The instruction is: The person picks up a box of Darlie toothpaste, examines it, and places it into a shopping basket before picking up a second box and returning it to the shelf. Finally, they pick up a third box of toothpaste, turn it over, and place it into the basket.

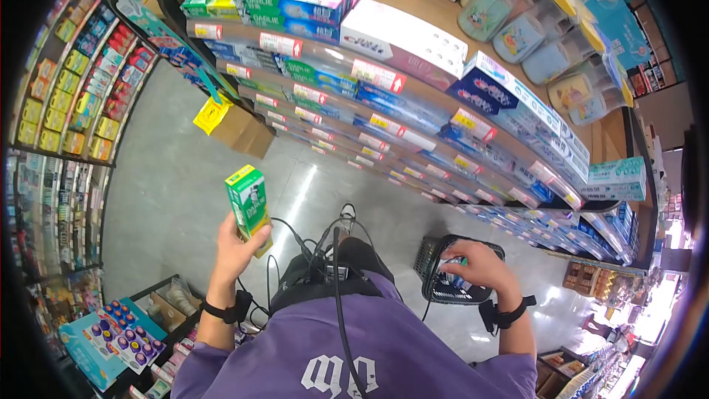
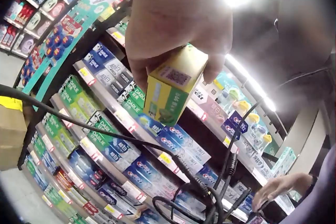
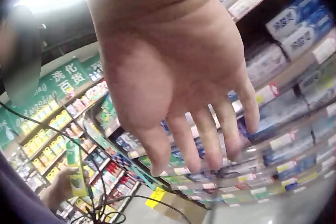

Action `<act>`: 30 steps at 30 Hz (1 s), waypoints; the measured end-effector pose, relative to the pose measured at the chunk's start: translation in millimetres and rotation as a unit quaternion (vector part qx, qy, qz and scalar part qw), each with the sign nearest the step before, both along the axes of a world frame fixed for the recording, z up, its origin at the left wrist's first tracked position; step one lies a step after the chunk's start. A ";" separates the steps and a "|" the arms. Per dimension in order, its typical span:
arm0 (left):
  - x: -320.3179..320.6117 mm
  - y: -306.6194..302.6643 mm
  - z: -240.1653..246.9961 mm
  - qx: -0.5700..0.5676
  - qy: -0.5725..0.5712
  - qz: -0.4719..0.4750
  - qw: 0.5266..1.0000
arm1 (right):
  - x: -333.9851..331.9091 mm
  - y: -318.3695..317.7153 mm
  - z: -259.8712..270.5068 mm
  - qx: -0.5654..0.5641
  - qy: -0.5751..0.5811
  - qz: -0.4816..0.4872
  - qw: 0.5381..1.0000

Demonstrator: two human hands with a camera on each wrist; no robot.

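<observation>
My left hand (image 1: 238,247) grips a green and yellow Darlie toothpaste box (image 1: 248,196) between thumb and fingers, above the floor at the left. In the left wrist view the box's yellow end (image 2: 176,79) with a square code faces the camera. My right hand (image 1: 476,264) overlaps a black shopping basket (image 1: 432,288) in the head view, where packaged goods show beneath the fingers. The right wrist view has that hand's fingers (image 3: 207,140) loosely extended, with nothing between them.
Shelves of toothpaste (image 1: 377,96) curve across the front and right, with lidded plastic cups (image 1: 509,37) on top. A brown carton (image 1: 244,129) with a yellow sign stands on the floor. Cables (image 1: 336,266) hang before my body. More shelves (image 1: 66,96) line the left.
</observation>
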State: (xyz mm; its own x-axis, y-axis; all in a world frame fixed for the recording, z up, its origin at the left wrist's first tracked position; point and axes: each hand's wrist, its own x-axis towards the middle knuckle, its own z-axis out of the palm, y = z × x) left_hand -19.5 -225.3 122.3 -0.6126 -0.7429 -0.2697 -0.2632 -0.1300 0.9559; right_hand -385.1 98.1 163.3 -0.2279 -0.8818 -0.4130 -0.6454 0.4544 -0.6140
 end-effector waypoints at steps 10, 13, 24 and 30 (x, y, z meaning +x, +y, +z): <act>-56.2 -44.8 56.5 -0.100 0.016 -0.121 0.988 | 14.0 -209.4 80.1 -0.306 -0.129 -0.034 0.943; -76.5 -60.6 100.5 -0.236 0.035 -0.207 0.949 | 42.6 -256.9 92.2 -0.353 -0.222 -0.003 0.909; -34.9 -175.4 80.3 -0.059 0.163 -0.146 0.974 | 99.8 -323.0 47.1 -0.347 -0.372 -0.250 0.824; -3.5 -233.5 68.8 0.096 0.310 -0.143 0.935 | 164.3 -360.8 67.3 -0.399 -0.404 -0.252 0.783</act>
